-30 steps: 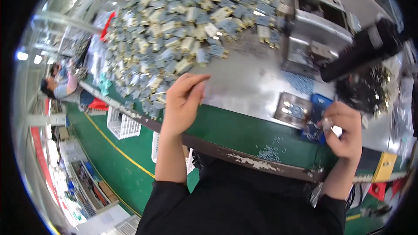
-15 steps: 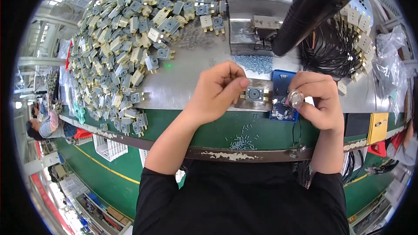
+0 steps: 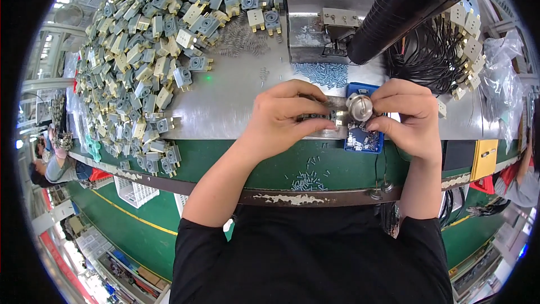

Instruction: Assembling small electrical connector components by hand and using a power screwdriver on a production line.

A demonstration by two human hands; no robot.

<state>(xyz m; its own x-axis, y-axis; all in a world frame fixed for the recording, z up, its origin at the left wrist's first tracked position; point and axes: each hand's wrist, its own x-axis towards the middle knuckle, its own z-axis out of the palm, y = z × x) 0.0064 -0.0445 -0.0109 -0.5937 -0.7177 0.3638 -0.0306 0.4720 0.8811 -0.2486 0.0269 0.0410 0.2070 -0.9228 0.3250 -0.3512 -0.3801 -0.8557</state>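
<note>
Head view: the left hand (image 3: 281, 117) pinches a block (image 3: 319, 116) between thumb and fingers; the right hand (image 3: 412, 115) grips a round metal part (image 3: 360, 108) over the blue tray (image 3: 358, 87), just right of the block. Small blue pieces (image 3: 323, 73) lie beyond the tray; a heap (image 3: 163, 39) of similar blocks spreads at left.

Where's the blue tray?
Head view, right of centre: the blue tray sits beside the blue pieces, partly hidden by the metal disc in the right hand.

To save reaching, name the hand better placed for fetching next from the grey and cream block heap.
Probably left: the left hand, though holding a grey block, is nearer that heap than the right hand.
</note>
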